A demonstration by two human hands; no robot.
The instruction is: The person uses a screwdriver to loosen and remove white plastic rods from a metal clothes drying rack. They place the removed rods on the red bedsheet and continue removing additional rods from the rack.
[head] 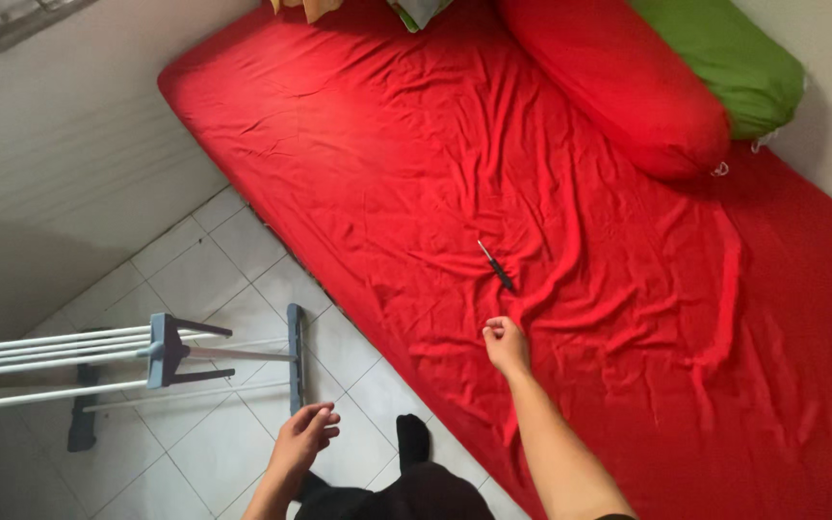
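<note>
A small screwdriver (pixel 498 267) with a black handle lies on the wrinkled red bed sheet (pixel 416 164). My right hand (pixel 506 344) hovers just below it, fingers curled loosely into a fist, holding nothing that I can see. My left hand (pixel 303 435) hangs lower over the tiled floor, fingers bent and apart, empty, close to the foot of a drying rack (pixel 161 350).
A red bolster (pixel 618 82) and a green bolster (pixel 734 58) lie at the head of the mattress by the wall. The white and grey drying rack lies tipped on the white floor tiles (pixel 214 279) at left. My dark-clothed legs (pixel 416 481) are at the bottom.
</note>
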